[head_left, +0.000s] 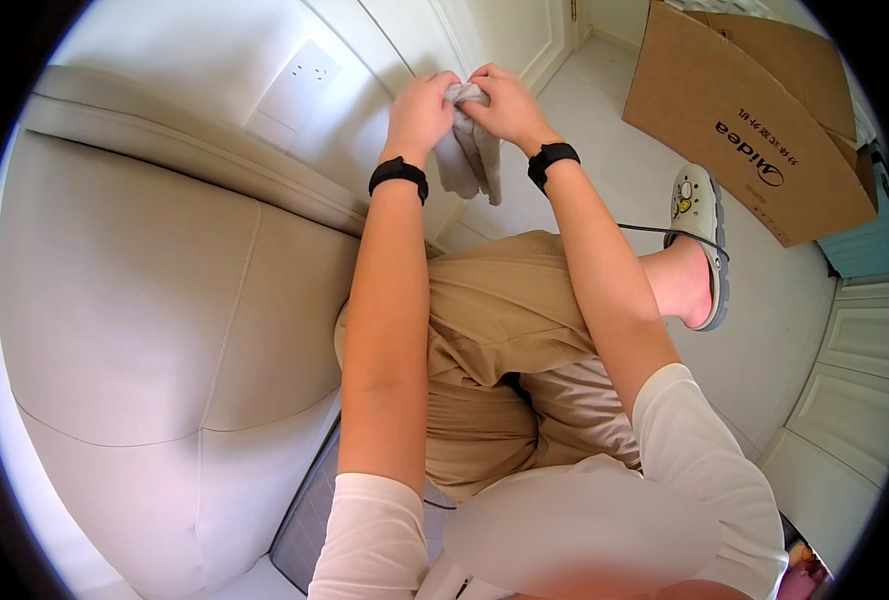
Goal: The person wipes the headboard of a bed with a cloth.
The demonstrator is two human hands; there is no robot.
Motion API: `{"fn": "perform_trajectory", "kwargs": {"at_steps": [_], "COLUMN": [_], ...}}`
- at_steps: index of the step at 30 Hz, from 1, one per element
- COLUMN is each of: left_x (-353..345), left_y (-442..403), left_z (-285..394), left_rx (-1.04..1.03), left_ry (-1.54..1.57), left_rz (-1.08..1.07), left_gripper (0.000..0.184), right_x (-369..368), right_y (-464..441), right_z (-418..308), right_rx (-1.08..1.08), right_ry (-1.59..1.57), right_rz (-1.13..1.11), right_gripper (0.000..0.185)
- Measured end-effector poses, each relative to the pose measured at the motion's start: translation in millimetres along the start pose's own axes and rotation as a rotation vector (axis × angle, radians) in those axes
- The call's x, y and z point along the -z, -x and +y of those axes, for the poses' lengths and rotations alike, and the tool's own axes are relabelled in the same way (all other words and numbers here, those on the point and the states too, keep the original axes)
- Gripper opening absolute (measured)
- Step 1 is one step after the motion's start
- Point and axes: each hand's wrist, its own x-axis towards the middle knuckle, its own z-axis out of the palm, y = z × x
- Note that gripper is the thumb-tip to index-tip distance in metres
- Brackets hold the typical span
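Note:
A light grey cloth (472, 160) hangs down in front of the white wall, bunched at its top. My left hand (423, 112) is closed on the left side of that bunched top. On the right side, my right hand (507, 104) grips the same part, its fingers curled round the fabric. The two hands are nearly touching, and the cloth's lower end dangles free. Both wrists wear black bands.
A padded beige headboard or seat (134, 290) fills the left. A wall socket (311, 70) is above it. A brown cardboard box (734, 120) stands at the upper right, near my foot in a light clog (694, 205). White cabinets (849, 410) line the right.

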Motion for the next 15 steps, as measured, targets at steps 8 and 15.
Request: {"fn": "perform_trajectory", "kwargs": {"at_steps": [8,15], "left_x": [-11.9,3.3], "left_y": [-3.7,-1.7], "left_z": [-14.6,7.5], "left_rx": [0.09,0.162], "left_ry": [0.255,0.12], "left_rz": [-0.147,-0.073], "left_gripper": [0.031,0.037], "right_x": [-2.8,11.6], "right_y": [3.7,1.4], "right_z": [0.7,-24.8], "right_rx": [-0.039,-0.046], "right_ry": [0.005,0.002], "right_rz": [-0.002,0.104], "right_gripper": [0.033,0.025]}}
